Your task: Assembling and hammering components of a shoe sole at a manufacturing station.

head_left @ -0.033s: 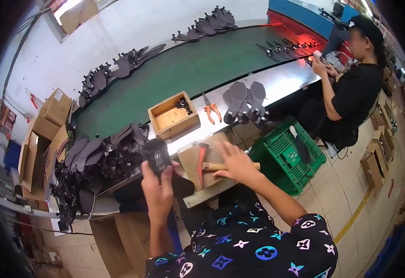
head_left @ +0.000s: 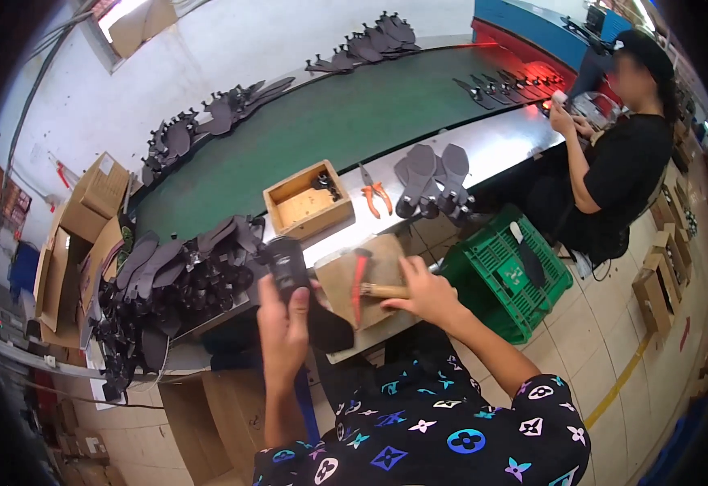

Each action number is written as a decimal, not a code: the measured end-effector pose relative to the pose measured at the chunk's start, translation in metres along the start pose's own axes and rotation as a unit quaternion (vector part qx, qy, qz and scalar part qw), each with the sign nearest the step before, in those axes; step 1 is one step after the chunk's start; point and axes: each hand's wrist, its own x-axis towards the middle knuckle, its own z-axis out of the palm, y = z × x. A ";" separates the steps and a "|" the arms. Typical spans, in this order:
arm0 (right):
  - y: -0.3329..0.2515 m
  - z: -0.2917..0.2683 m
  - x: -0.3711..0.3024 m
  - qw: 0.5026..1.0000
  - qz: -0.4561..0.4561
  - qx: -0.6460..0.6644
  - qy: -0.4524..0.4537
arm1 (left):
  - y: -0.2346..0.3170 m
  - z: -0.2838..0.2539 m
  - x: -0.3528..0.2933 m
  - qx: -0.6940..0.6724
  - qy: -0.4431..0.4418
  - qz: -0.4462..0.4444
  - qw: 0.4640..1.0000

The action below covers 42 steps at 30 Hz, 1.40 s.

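My left hand (head_left: 283,328) is closed round a dark shoe sole (head_left: 327,326), its blurred upper end rising above my fingers and its broad end slanting down toward my lap. On the worn board (head_left: 386,257) in front of me lies a hammer (head_left: 359,296) with a red head and a wooden handle. My right hand (head_left: 431,298) wraps the handle's right end, thumb along the near side. Beyond the board, a wooden box (head_left: 309,223) holds small black parts, beside orange-handled pliers (head_left: 376,199). Several grey soles with black heels (head_left: 420,182) lie to their right.
A heap of dark soles (head_left: 184,275) covers the bench at left, near cardboard boxes (head_left: 87,202). More soles line the far edge of the green belt (head_left: 305,134). A green crate (head_left: 503,271) stands at right. A co-worker (head_left: 625,154) sits beyond it, handling a small item.
My right hand has gone from spread fingers over the hammer's handle to a grip round it. The sole in my left hand has shifted slightly right, its broad end lower.
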 end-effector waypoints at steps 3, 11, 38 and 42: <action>0.028 -0.006 -0.037 0.998 0.043 0.001 -0.045 | -0.025 0.029 -0.003 -0.125 0.014 -0.114 0.986; 0.054 -0.025 -0.150 0.911 0.300 0.274 0.074 | -0.101 0.057 0.036 0.416 0.003 -0.020 0.909; -0.022 -0.089 0.032 0.779 0.132 0.613 0.024 | 0.001 0.046 0.091 0.443 0.025 0.569 0.693; -0.058 -0.104 0.045 0.765 0.142 0.628 0.002 | 0.016 0.049 0.063 0.402 0.029 0.589 0.701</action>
